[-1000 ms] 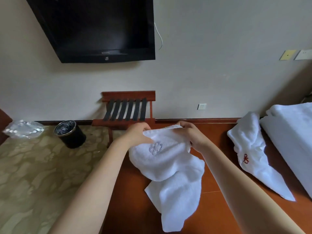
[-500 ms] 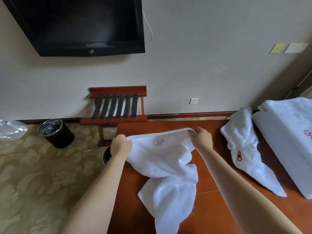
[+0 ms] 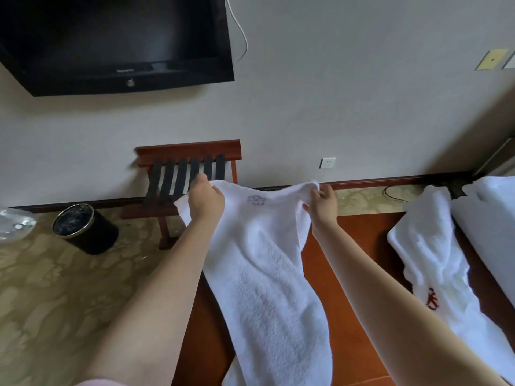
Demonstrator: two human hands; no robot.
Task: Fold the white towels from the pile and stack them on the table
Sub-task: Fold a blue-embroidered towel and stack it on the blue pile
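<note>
Partly cut off at 6 o'clock, the towel is clamped by left hand and right hand over the desk.

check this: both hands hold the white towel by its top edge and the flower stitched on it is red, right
Not quite. In the head view the flower on the held towel is pale grey, not red; the red stitching is on the other towel. The left hand and right hand do hold its top edge.
</note>
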